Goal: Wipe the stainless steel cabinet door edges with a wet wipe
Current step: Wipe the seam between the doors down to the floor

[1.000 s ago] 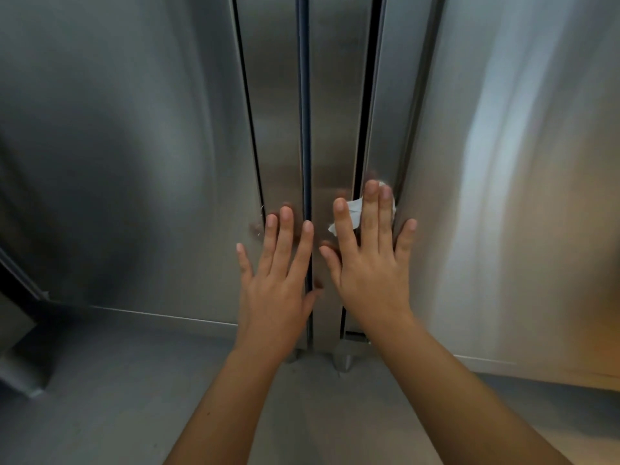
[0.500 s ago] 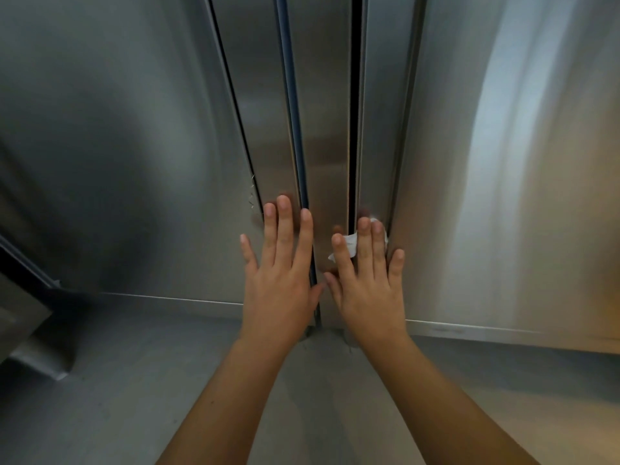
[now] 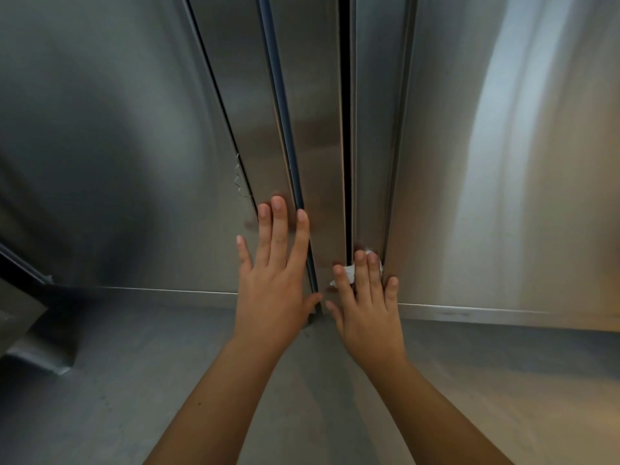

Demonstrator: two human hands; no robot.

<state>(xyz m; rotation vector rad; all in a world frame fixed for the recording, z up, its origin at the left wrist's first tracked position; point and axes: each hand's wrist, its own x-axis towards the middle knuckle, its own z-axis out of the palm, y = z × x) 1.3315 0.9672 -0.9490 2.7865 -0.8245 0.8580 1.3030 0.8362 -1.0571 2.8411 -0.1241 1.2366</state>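
The wet wipe is pressed by the straight-fingered right hand onto the door edge (left hand flat, empty); snagging in the seam is risked.

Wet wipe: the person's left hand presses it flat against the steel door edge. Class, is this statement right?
Not quite. The head view shows the right hand, not the left, pressing the wet wipe flat against the steel door edge. The left hand lies bare on the steel beside it.

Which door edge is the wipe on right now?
The edge strip just right of the black gap; the right hand presses the wet wipe there.
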